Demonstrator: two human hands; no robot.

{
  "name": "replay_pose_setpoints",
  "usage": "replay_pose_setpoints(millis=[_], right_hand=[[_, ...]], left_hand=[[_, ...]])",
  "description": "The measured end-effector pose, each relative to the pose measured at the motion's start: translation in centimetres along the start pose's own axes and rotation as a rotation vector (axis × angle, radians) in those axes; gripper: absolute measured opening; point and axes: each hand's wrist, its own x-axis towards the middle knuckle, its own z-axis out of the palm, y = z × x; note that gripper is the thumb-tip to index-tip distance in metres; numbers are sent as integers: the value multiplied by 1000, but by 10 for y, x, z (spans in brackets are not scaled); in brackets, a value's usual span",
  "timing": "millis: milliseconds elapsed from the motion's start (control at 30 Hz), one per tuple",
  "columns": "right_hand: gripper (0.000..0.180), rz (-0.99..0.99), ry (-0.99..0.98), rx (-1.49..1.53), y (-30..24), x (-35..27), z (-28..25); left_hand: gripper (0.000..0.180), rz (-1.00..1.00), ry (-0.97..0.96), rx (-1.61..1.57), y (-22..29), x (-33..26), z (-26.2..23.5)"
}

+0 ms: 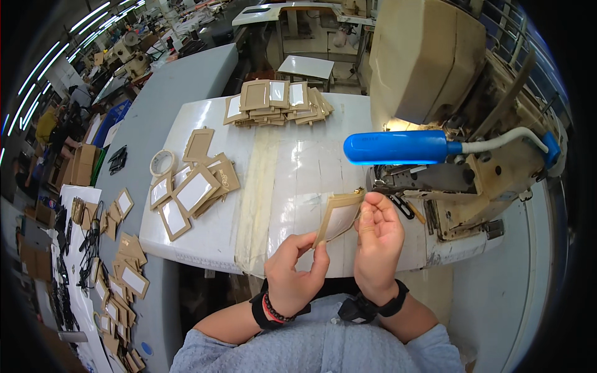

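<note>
Between my two hands is a tan card holder [339, 217] with a clear window, tilted up above the white work table. My left hand [295, 267] pinches its lower left corner between thumb and fingers. At its upper right edge, near a small brass-coloured metal piece [359, 190], my right hand [377, 239] grips with thumb and forefinger. Just beyond the holder stands the sewing machine [460, 199], with a blue lamp [398, 147] lit over its bed. The fingers hide part of the holder's edges.
Stacked tan card holders [264, 96] lie at the table's back, with a looser pile [196, 186] at left beside a tape roll [163, 163]. More holders [132, 280] and black cords [87, 248] cover the left side surface. Dark-handled snips [403, 206] rest by the machine.
</note>
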Motion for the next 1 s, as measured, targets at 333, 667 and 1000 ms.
replay_pose_setpoints(millis=[333, 667, 1000], right_hand=[[7, -44, -275, 245, -26, 5, -13], [14, 156, -324, 230, -47, 21, -37], [14, 81, -312, 46, -46, 26, -59]], left_hand=[[22, -538, -190, -485, 9, 22, -16], [24, -742, -354, -514, 23, 28, -24], [26, -827, -440, -506, 24, 29, -27]])
